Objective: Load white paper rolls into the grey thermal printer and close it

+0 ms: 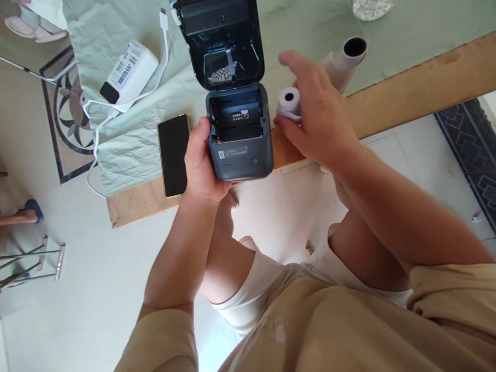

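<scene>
My left hand (202,164) grips the left side of a small dark grey label printer (239,150), held above the table edge. Its lid (220,39) is swung fully open and the paper bay looks empty. My right hand (315,116) holds a small white paper roll (290,102) just to the right of the printer, thumb and fingers around it, index finger raised.
A black phone (173,154) lies left of the printer. A white power bank (129,71) with a white cable (116,106) rests on a pale green cloth (127,134). A white tube (344,59) lies behind my right hand. The wooden table edge (422,95) borders tiled floor.
</scene>
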A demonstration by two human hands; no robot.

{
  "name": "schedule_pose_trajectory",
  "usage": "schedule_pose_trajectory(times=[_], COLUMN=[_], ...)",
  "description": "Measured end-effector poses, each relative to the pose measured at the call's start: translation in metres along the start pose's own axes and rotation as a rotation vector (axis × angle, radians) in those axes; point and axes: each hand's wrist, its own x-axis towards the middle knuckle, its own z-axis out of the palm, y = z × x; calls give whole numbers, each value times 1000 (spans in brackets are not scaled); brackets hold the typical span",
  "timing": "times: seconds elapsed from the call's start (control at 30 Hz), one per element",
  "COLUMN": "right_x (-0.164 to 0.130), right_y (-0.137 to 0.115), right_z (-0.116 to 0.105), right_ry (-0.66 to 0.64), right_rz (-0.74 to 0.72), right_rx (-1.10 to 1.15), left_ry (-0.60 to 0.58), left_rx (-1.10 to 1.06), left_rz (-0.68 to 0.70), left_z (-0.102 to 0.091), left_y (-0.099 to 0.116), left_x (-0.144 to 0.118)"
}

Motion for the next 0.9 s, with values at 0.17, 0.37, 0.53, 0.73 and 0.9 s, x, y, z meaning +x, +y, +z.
schedule_pose_trajectory(times=[0.17,0.37,0.53,0.73,0.9], right_x=[5,10,7,8,12], right_y=[15,20,-11,-36,-39], right_z=[1,12,-14,-17,-5], right_ry=[-16,-103,96,75,-51], right_rz=[248,419,-10,-292,-256], right_rx=[605,941,527,148,-83], left_ry=[-6,-12,-19,-5,5], left_rx=[24,14,-12,76,66], left_rz=[-1,0,7,91,90], left_z=[-3,1,0,-3,-3], left_y=[0,-1,-3,-6,-5], left_x=[2,0,-1,-4,-5])
